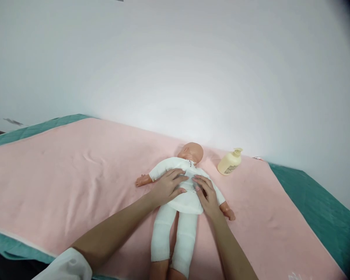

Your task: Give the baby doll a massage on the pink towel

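A baby doll (186, 200) in a white top and white leggings lies on its back, its bare head (194, 151) turned to one side at the far end. My left hand (169, 187) rests on one side of the doll's torso, fingers stretched toward the middle. On the opposite side, my right hand (207, 196) lies with its fingers slightly bent and apart on the white top. A small greyish, shiny patch shows on the cloth between my fingertips; I cannot make out what it is. Both hands are open.
A pale yellow pump bottle (230, 162) stands slightly tilted near the wall, right of the doll's head. Beneath everything spreads a pink blanket (61, 171) over a green quilted cover (312, 190). A white wall (175, 70) rises behind the far edge.
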{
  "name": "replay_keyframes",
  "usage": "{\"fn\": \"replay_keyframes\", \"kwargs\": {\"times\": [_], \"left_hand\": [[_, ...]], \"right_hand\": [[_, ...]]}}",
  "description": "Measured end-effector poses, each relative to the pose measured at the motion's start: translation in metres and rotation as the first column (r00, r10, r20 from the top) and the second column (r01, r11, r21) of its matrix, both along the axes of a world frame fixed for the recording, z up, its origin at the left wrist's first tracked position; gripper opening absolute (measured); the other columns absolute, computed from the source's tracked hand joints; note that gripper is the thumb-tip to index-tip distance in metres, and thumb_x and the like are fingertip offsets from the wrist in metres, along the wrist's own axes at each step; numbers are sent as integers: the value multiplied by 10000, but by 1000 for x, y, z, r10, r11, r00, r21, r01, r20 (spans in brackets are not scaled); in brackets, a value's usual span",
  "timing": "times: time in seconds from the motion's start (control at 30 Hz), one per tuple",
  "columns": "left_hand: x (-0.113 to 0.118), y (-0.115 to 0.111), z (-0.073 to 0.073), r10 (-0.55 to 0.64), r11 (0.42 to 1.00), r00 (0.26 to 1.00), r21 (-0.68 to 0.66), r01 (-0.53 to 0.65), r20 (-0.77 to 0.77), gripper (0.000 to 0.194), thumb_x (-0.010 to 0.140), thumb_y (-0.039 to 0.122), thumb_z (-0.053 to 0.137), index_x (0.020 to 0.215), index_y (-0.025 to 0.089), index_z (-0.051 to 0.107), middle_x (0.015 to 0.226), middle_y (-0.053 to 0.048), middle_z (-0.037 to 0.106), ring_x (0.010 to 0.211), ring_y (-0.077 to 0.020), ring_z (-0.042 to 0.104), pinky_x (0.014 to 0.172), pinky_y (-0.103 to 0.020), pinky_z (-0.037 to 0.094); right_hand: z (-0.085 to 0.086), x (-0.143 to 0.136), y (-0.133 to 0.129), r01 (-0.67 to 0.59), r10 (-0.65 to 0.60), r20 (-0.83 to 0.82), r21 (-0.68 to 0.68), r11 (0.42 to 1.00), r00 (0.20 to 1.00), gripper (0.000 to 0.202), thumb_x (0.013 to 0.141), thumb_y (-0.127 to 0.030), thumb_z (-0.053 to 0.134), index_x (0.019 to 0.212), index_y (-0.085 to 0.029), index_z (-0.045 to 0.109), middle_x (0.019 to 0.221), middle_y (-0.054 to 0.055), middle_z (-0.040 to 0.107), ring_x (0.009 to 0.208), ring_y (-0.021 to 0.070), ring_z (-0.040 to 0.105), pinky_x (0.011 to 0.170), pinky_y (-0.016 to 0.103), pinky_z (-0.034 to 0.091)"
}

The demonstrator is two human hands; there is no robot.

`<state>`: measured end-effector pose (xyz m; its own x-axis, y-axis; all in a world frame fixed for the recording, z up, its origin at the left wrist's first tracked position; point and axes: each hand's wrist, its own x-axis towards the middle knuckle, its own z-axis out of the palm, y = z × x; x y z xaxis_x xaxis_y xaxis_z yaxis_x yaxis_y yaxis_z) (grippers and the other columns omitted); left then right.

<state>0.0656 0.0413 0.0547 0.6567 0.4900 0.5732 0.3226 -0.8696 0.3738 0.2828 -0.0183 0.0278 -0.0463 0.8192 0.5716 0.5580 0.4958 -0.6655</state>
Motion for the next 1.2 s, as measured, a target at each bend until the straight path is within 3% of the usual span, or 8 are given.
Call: {"fn": "replay_keyframes", "kwargs": {"times": [0.2,0.53,0.9,1.2], "left_hand": [[1,3,-7,1,1000,999,14,0,-36,510,949,497,419,1356,200,502,1445,-118,452,1408,-273,299,1130,-486,313],[4,0,-2,26,999,994,-42,-30,-102,502,951,494,424,1314,162,525,1389,-130,517,1370,-263,374,1104,-475,351],[10,17,7,12,998,1000,-61,-10,19,494,966,502,362,1281,162,534,1330,-111,569,1285,-253,449,1097,-472,343],[15,22,1,59,995,998,-74,-61,-29,472,940,511,430,1247,171,544,1259,-101,613,1263,-257,460,1073,-460,363]], "right_hand": [[0,0,0,-17,21,81,-49,999,996,367,972,-337,448,1325,-303,540,1410,61,483,1331,233,408,1134,481,334],[0,-2,4,-27,38,144,-78,997,989,376,984,-358,412,1336,-291,526,1357,53,549,1300,229,448,1115,469,356],[2,-2,25,-2,1,65,14,1000,998,364,986,-376,400,1296,-255,546,1327,74,559,1274,222,454,1107,460,339],[3,-2,29,11,-6,122,-44,999,993,352,991,-392,375,1227,-256,597,1259,54,625,1216,223,513,1064,445,370]]}}
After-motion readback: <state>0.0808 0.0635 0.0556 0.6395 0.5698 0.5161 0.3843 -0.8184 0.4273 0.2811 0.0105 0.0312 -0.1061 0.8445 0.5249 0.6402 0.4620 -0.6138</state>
